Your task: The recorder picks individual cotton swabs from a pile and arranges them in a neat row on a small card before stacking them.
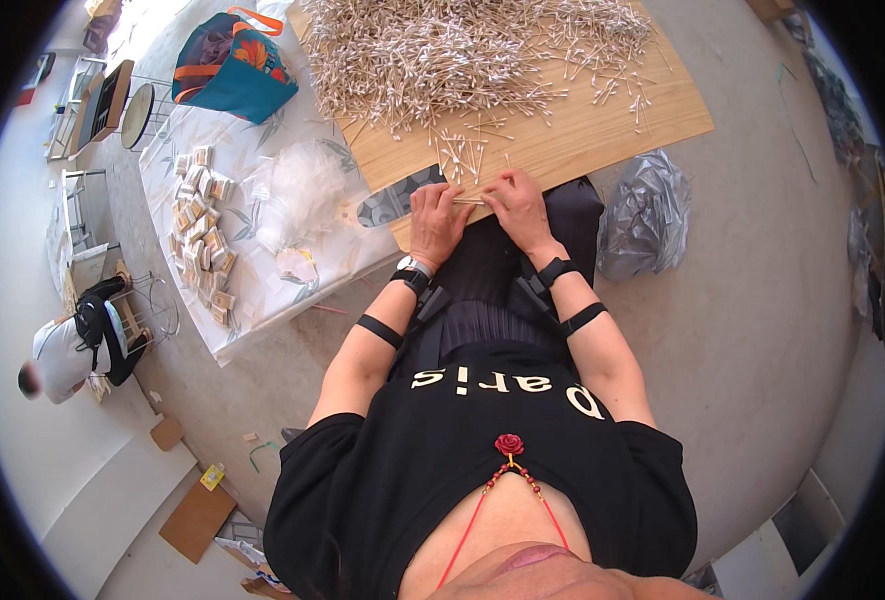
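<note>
Both hands meet at the near edge of a wooden board (603, 135). My left hand (437, 222) and my right hand (521, 210) pinch the two ends of a few cotton swabs (470, 201), held level between the fingertips. How many swabs are in the fingers is too small to tell. Just beyond the fingertips lie several loose swabs (460, 152) on the wood. Farther back, a large heap of white-tipped cotton swabs (443, 65) covers much of the board.
Left of the board, a cloth-covered table (253, 325) bears small packs of swabs (203, 225) and a pile of clear plastic bags (306, 190). A teal bag (238, 75) stands behind them. A grey plastic sack (646, 215) sits at right. Another person (73, 345) sits far left.
</note>
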Demonstrator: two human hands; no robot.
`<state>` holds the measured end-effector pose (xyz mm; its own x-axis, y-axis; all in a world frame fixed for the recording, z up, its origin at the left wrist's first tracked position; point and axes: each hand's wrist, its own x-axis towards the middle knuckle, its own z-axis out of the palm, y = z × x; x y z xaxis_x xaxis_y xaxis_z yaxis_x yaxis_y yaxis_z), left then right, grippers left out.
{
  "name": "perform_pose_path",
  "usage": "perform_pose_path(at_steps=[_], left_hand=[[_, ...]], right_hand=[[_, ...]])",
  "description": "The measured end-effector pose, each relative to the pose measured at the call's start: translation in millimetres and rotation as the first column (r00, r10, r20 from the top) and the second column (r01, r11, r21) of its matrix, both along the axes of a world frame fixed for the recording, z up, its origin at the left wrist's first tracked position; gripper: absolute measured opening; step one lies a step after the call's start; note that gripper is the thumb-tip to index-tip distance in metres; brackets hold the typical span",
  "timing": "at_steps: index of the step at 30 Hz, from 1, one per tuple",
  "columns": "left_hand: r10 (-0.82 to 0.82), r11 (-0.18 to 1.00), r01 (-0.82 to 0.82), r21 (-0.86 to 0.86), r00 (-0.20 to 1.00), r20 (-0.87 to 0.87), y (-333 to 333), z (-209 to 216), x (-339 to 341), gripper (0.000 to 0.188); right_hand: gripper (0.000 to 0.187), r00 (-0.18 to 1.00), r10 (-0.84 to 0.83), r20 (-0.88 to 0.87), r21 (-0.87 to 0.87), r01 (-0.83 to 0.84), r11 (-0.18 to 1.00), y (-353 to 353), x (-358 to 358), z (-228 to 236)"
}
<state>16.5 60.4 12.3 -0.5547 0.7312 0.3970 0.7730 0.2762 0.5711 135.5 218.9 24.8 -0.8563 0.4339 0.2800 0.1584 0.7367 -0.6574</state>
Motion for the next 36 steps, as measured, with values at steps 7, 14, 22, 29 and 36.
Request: perform_pose_path(at_steps=[7, 14, 22, 29, 36], left_hand=[[0.010, 0.999, -0.009, -0.036, 1.000, 0.004, 1.7, -0.4, -3.1, 0.029], [0.042, 0.994, -0.047, -0.098, 0.997, -0.058, 42.7, 18.6, -1.3, 0.022], [0.142, 0.966, -0.176, -0.188, 0.973, -0.180, 52.4, 4.3, -40.6, 0.013], [0.078, 0.969, -0.108, -0.221, 0.987, -0.139, 38.5, 10.9, -38.7, 0.009], [0.009, 0.979, -0.013, -0.205, 1.000, -0.019, 33.8, 22.8, -32.8, 0.012]], right_hand=[[0.026, 0.937, -0.339, 0.080, 0.120, 0.329, 0.937, 8.6, -1.1, -0.9], [0.021, 0.938, -0.339, 0.069, 0.099, 0.331, 0.938, 13.8, 7.7, -6.4], [0.013, 0.958, -0.281, 0.059, 0.097, 0.274, 0.957, 12.6, 7.8, -6.4], [0.007, 0.995, 0.052, 0.085, 0.149, -0.064, 0.987, 6.0, -15.1, -2.5], [0.011, 0.988, -0.152, -0.019, -0.106, 0.149, 0.983, 12.8, -30.5, -6.1]])
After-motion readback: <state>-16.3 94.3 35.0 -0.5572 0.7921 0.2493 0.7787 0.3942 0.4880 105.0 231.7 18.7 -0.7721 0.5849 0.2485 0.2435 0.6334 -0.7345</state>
